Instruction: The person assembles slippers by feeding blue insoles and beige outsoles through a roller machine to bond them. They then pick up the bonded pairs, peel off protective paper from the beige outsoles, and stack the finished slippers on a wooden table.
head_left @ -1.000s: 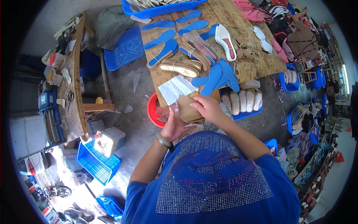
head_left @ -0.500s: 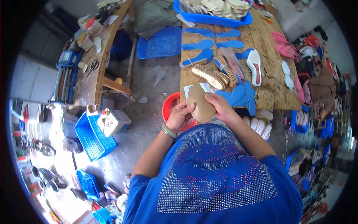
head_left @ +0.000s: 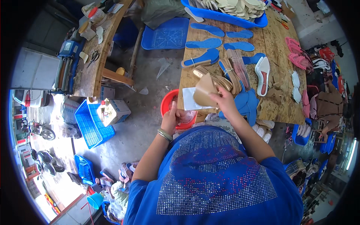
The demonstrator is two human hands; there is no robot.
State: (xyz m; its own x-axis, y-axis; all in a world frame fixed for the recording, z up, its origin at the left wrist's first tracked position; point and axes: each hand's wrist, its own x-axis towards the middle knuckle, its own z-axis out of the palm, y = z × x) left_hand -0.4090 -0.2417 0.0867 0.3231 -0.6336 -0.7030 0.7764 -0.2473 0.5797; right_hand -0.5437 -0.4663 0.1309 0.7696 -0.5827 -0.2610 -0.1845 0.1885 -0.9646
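- Over the table [head_left: 276, 52] edge: brown sheet [head_left: 204, 93] pinched in right hand [head_left: 224, 100], extending left of its fingers.
- Left hand [head_left: 173, 119] parted, seemingly empty, below-left, apart from sheet.

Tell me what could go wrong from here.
The tan material might slip: only the right hand holds it, the left hand being apart. The white paper lies at the table's near-left corner, so a nudge could push it off, perhaps toward the red basin.

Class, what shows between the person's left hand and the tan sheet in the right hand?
In the head view, white paper on the table shows between the left hand and the tan sheet.
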